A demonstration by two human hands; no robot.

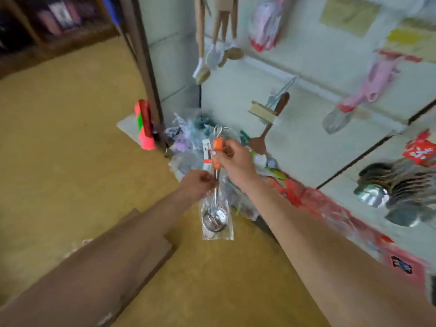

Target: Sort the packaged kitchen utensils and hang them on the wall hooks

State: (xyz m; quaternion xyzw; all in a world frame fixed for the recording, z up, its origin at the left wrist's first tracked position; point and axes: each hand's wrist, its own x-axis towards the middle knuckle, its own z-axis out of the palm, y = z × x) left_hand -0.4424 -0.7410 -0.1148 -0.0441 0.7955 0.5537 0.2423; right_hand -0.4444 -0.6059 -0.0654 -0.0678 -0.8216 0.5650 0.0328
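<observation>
Floor of tan colour fills the left side, and a pink and green roll stands near the foot of a dark post. The left hand, at the end of a brown sleeve, pinches the metal stem of a packaged ladle between thumb and fingers, so these are closed on the stem about halfway down. The ladle hangs upright in a clear bag; its steel bowl sits at the bottom, below both hands, above the floor. The right hand, arm bare, grips the orange handle near the top, with fingers curled around it and the thumb on the near side. A metal ring pokes out above that hand. Behind the hands a pile of packaged utensils lies against the base of the wall. Further right, on the pale wall, hang wooden spoons, a brown spatula, a pink packaged utensil and, at the far right, a bunch of steel ladles. The whole view is blurred.
</observation>
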